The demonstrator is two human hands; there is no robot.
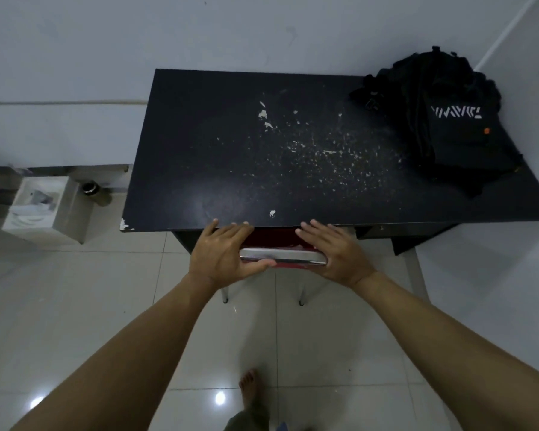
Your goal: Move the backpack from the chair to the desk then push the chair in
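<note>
Seen from above, a black backpack [445, 119] sits slumped on the far right corner of a dark surface [231, 157], which stands against a pale wall and is speckled with chipped paint. A chair [283, 258] is tucked almost fully beneath the near edge of the surface; only its shiny metal back rail, a strip of red seat and two thin legs show. Both bare arms reach forward to that rail. The left hand [223, 255] lies flat at the rail's left end, fingers [240, 231] spread open and extended, thumb resting along the rail. The right hand [336, 253] lies flat at the rail's right end, fingers likewise spread, gripping nothing. A bare foot [250, 388] stands on the glossy tiled floor [75, 306]. A white box [44, 209] sits on the floor at left.
</note>
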